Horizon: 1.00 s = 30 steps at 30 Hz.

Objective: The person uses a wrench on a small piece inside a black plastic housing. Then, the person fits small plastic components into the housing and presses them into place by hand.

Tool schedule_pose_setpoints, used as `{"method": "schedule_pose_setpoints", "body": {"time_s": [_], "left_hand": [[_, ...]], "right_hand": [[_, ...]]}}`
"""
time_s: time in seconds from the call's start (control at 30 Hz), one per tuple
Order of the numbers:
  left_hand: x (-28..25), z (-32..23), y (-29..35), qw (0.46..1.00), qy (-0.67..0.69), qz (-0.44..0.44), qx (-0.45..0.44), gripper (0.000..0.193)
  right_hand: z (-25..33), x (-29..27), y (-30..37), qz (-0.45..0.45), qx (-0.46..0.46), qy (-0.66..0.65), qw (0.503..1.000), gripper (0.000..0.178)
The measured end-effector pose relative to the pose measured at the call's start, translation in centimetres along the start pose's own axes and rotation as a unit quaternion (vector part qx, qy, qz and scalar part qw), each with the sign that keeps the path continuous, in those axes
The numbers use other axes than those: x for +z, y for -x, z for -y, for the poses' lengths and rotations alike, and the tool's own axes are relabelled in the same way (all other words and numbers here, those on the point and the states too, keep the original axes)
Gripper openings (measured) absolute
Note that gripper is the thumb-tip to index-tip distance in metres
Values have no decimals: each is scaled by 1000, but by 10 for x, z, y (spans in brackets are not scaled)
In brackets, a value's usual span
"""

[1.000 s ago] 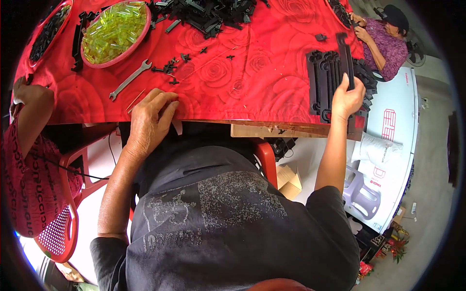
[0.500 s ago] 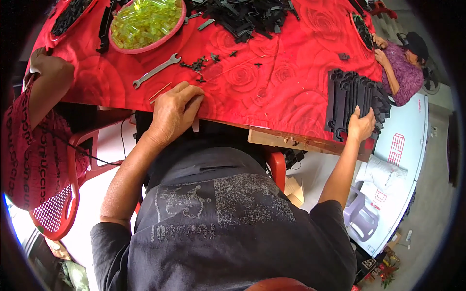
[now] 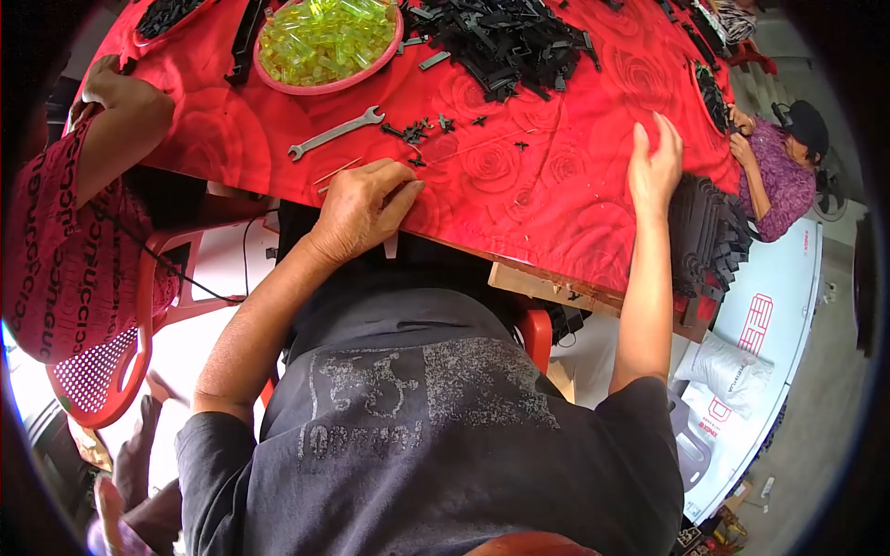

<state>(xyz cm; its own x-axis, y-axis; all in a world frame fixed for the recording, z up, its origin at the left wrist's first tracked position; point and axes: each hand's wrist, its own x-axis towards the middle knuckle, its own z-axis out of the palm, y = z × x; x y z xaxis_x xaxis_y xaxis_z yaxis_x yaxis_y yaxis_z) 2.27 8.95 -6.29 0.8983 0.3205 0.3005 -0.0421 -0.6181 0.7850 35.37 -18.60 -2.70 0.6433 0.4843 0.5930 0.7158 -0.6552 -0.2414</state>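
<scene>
My left hand [image 3: 364, 206] lies at the near edge of the red-clothed table [image 3: 556, 218]. Its fingers are curled and pressed together, and whatever may be in them is hidden. Just beyond it are two thin sticks [image 3: 337, 173], a metal open-ended wrench [image 3: 336, 132] and several small black cross-shaped parts [image 3: 417, 132]. My right hand [image 3: 654, 165] is over the cloth on the right, fingers apart with nothing in them. Beside my right forearm sits a stack of long black plastic strips [image 3: 702, 236], partly covered by the arm.
A pink basin [image 3: 320, 90] of clear yellow-green pieces and a heap of black plastic parts [image 3: 505, 42] stand farther back. One person's arm [image 3: 130, 116] rests at the left; another person [image 3: 783, 167] works at the right. A red chair [image 3: 97, 375] is at lower left.
My right hand has come off the stack of black strips and moved up and left, its fingers spreading. The left hand keeps its place on the table edge. The whole view has shifted slightly.
</scene>
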Motion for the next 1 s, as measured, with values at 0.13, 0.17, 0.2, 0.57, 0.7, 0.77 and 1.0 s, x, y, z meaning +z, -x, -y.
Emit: {"method": "schedule_pose_setpoints", "body": {"time_s": [0.13, 0.17, 0.2, 0.57, 0.7, 0.77, 1.0], "left_hand": [[1, 0, 0, 1000, -3, -7, 4, 11], [2, 2, 0, 1000, -2, -12, 13, 11], [4, 4, 1, 1000, -1, -16, 21, 10], [3, 3, 2, 1000, -8, -21, 16, 8], [3, 4, 0, 999, -10, -31, 34, 9], [3, 4, 2, 999, -15, -26, 33, 8], [8, 8, 0, 998, -15, -38, 44, 8]], "right_hand": [[-2, 60, -27, 78, 74, -115, 988, 43], [-7, 73, -35, 77, 72, -118, 987, 43], [-11, 88, -42, 84, 88, -133, 984, 45], [-9, 160, -83, 79, 124, -161, 976, 49], [18, 167, -73, 36, 141, -211, 967, 49], [25, 166, -66, 22, 106, -201, 974, 52], [61, 164, -53, 13, 155, -217, 964, 66]]}}
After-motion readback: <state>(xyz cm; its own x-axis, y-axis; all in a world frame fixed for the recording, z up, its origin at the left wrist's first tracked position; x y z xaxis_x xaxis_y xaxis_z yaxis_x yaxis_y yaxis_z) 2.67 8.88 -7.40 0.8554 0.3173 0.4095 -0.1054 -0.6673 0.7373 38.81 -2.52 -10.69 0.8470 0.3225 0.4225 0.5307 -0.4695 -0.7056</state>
